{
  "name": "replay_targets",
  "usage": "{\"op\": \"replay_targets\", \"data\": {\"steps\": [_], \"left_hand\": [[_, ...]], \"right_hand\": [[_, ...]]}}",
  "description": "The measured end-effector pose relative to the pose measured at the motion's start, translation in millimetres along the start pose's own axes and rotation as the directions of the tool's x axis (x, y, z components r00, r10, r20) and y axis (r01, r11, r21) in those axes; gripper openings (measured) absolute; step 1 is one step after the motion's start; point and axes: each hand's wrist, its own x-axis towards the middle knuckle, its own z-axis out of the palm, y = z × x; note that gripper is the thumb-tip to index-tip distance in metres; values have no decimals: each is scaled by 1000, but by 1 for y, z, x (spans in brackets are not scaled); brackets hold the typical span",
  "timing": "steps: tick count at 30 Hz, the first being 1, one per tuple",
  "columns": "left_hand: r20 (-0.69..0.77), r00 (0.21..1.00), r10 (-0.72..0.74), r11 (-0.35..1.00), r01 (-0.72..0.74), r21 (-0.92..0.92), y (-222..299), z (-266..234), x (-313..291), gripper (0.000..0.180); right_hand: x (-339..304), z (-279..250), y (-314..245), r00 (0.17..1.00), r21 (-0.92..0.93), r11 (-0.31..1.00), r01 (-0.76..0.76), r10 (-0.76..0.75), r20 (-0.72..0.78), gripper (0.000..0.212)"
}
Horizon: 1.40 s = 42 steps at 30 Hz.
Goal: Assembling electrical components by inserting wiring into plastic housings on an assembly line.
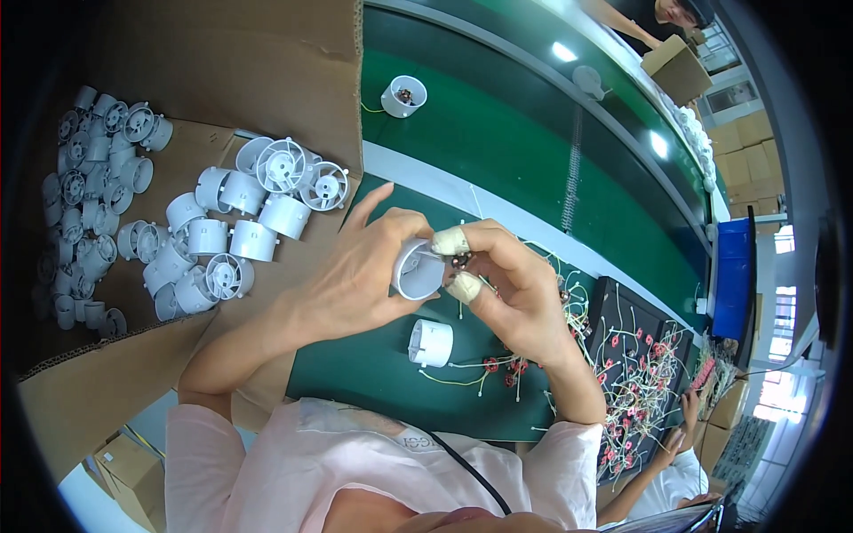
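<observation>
My left hand [351, 275] is wrapped around a white plastic fan housing [414, 272], its open end tilted toward my right hand. My right hand [529, 298] wears pale finger covers on thumb and forefinger. Those two fingertips pinch a small dark motor coil [459, 261] at the mouth of the housing. How far the coil sits inside cannot be made out. Just below my hands a second white housing [431, 344] stands on the green work surface [355, 377]. Red coils [510, 366] with thin pale wires lie to the right of it, partly behind my right forearm.
A cardboard box [267, 53] at the left holds many white housings [206, 238]. One housing with a coil inside [404, 96] sits on the green conveyor [498, 133]. A black tray [607, 298] of wired red coils lies right. Co-workers' hands [689, 409] show at right and top right.
</observation>
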Motion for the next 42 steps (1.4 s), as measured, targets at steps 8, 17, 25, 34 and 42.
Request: {"op": "replay_targets", "data": {"steps": [8, 17, 25, 34, 42], "left_hand": [[-88, 996, 9, 999, -5, 45, 6, -6, -1, 71], [-120, 993, -5, 1000, 6, 7, 9, -4, -2, 61], [-145, 989, -14, 1000, 18, 23, 6, -4, -1, 59], [-219, 976, -15, 998, 2, -58, 3, 2, -3, 61], [-249, 968, -42, 996, 23, -81, -1, 11, -5, 60]], "right_hand": [[3, 18, -6, 987, -329, 944, 18, -69, -144, 30], [3, 25, 9, 951, -567, 806, 169, -284, -120, 34], [7, 30, 12, 948, -568, 802, 183, -296, -113, 27], [13, 25, 11, 948, -612, 786, 86, -254, -193, 29], [7, 31, 25, 962, -110, 983, -148, 117, -247, 22]]}}
